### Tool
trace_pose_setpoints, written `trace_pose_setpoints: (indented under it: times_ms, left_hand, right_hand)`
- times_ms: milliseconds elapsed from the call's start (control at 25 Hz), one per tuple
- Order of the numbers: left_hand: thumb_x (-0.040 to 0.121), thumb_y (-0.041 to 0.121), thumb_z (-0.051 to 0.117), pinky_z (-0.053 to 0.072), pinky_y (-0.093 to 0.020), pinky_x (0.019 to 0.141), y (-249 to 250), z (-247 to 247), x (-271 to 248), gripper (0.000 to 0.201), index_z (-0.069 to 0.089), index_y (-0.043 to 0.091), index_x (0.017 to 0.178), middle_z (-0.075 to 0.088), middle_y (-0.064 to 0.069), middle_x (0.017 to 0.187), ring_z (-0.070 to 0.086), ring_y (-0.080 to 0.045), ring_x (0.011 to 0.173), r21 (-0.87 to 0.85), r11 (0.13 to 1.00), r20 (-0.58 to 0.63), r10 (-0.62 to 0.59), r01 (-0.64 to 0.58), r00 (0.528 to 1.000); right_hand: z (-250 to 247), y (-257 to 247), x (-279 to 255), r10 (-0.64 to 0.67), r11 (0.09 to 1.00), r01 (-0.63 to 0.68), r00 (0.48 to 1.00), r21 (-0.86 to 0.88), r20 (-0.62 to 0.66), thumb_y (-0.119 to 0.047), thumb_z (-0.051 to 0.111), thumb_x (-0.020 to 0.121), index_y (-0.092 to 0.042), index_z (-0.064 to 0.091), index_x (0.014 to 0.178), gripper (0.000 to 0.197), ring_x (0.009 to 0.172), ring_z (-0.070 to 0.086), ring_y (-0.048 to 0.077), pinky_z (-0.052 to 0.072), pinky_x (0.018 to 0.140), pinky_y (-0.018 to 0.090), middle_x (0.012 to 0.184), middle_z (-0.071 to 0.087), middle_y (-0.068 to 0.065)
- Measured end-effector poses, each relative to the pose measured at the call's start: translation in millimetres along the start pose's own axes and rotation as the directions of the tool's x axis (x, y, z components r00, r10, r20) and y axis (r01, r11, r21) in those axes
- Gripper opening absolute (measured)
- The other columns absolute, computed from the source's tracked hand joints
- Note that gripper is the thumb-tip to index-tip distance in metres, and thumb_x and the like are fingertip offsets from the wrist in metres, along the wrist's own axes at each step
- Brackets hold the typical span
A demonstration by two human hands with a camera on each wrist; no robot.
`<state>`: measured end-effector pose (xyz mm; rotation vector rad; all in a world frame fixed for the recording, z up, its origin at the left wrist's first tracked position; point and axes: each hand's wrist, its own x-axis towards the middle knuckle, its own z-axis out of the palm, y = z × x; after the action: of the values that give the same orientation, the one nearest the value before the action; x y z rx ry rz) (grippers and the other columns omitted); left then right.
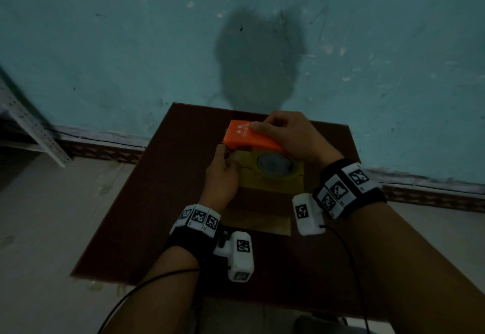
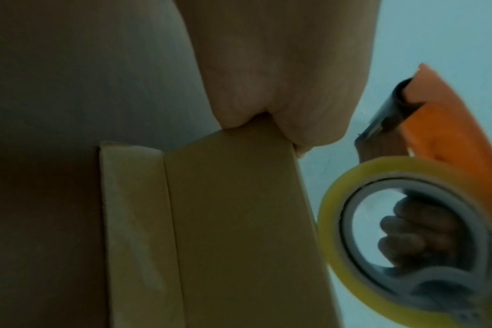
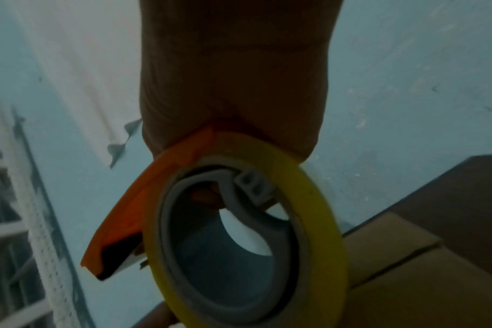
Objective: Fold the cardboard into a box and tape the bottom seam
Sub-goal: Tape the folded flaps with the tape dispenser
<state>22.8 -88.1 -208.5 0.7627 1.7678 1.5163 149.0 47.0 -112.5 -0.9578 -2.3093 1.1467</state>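
Note:
A brown cardboard box (image 1: pixel 262 202) stands on a dark brown table (image 1: pixel 157 202), its closed flaps facing up. My right hand (image 1: pixel 288 134) grips an orange tape dispenser (image 1: pixel 252 137) loaded with a yellowish tape roll (image 1: pixel 274 163), held just over the box top. My left hand (image 1: pixel 223 173) is at the box's left side, fingers curled on its upper edge below the dispenser's front end. In the left wrist view the left hand (image 2: pixel 295 88) clamps the box (image 2: pixel 233 222) at its top edge, with the dispenser (image 2: pixel 458 133) and roll (image 2: pixel 340 199) beside it. The right wrist view shows my right hand (image 3: pixel 233 77) around the dispenser (image 3: pixel 155 193) and roll (image 3: pixel 323 222), above the box (image 3: pixel 407 277).
A blue-green wall (image 1: pixel 105 45) rises right behind the table. A white metal shelf frame (image 1: pixel 26 123) stands at the far left. A loose cardboard flap (image 1: pixel 262 223) lies on the table in front of the box. Cables run from both wrist cameras.

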Motion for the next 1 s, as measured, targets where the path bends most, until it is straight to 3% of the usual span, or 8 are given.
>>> trace_pose_setpoints:
  times_ms: [120,240,320,400,520,680,840,1000]
  left_hand:
    - [0.108,0.033,0.058,0.06,-0.044,0.097,3,-5,2,0.029,0.065,0.043,0.134,0.074,0.004,0.123,0.073,-0.018,0.112,-0.099,0.993,-0.005,-0.064,0.063,0.998]
    - [0.107,0.021,0.055,0.059,-0.043,0.091,8,-17,5,0.025,0.074,0.031,0.118,0.077,-0.007,0.121,0.074,-0.028,0.112,-0.283,0.946,-0.058,-0.18,0.157,0.982]
    - [0.108,0.021,0.049,0.058,-0.041,0.085,12,-27,4,0.028,0.075,0.019,0.115,0.083,-0.008,0.107,0.076,-0.029,0.109,-0.436,0.877,-0.059,-0.254,0.204,0.965]
    - [0.111,0.035,0.046,0.055,-0.039,0.084,15,-36,3,0.036,0.075,0.014,0.113,0.085,-0.004,0.092,0.076,-0.026,0.106,-0.556,0.804,-0.034,-0.273,0.209,0.961]
    - [0.106,0.054,0.055,0.054,-0.042,0.096,19,-47,5,0.046,0.074,0.014,0.115,0.082,-0.009,0.109,0.073,-0.026,0.109,-0.533,0.814,0.008,-0.266,0.229,0.964]
    - [0.105,0.037,0.065,0.055,-0.04,0.099,22,-50,4,0.021,0.07,0.022,0.118,0.076,-0.012,0.125,0.071,-0.028,0.119,-0.545,0.795,0.081,-0.264,0.265,0.961]
    - [0.104,0.039,0.066,0.057,-0.035,0.087,27,-49,0,0.027,0.07,0.015,0.118,0.075,-0.01,0.118,0.073,-0.021,0.107,-0.616,0.749,0.111,-0.224,0.244,0.968]
    - [0.108,0.026,0.062,0.06,-0.035,0.087,25,-49,3,0.016,0.067,0.012,0.112,0.071,-0.012,0.119,0.072,-0.021,0.107,-0.616,0.757,0.093,-0.206,0.218,0.974]
  right_hand:
    - [3,-5,5,0.023,0.998,-0.021,0.999,-0.058,0.039,-0.056,0.078,0.094,-0.015,0.079,0.098,0.041,0.088,0.077,0.022,0.061,0.08,0.037,0.099,0.08,0.005]
    - [7,-10,9,0.047,0.992,-0.039,0.997,-0.119,0.058,-0.059,0.077,0.094,-0.014,0.078,0.099,0.045,0.088,0.076,0.022,0.061,0.083,0.04,0.101,0.079,0.007]
    - [8,-13,10,0.064,0.988,-0.053,0.995,-0.144,0.072,-0.061,0.076,0.093,-0.014,0.077,0.1,0.048,0.088,0.075,0.023,0.06,0.082,0.041,0.102,0.079,0.009]
    - [11,-15,12,0.067,0.986,-0.054,0.994,-0.156,0.081,-0.061,0.076,0.094,-0.014,0.076,0.099,0.047,0.082,0.071,0.019,0.057,0.078,0.037,0.1,0.078,0.008]
    - [17,-17,14,0.064,0.983,-0.048,0.994,-0.176,0.088,-0.059,0.077,0.094,-0.016,0.075,0.094,0.043,0.082,0.069,0.018,0.055,0.076,0.036,0.097,0.077,0.007]
    - [20,-16,16,0.064,0.984,-0.051,0.995,-0.173,0.073,-0.058,0.078,0.093,-0.011,0.076,0.095,0.047,0.08,0.069,0.018,0.054,0.075,0.036,0.096,0.078,0.01]
    - [23,-15,17,0.057,0.984,-0.046,0.997,-0.172,0.06,-0.058,0.08,0.092,-0.011,0.075,0.089,0.047,0.08,0.068,0.02,0.054,0.075,0.038,0.095,0.078,0.014]
    - [24,-15,18,0.064,0.982,-0.052,0.996,-0.181,0.061,-0.056,0.08,0.093,-0.011,0.074,0.09,0.046,0.077,0.066,0.018,0.052,0.073,0.036,0.091,0.075,0.011]
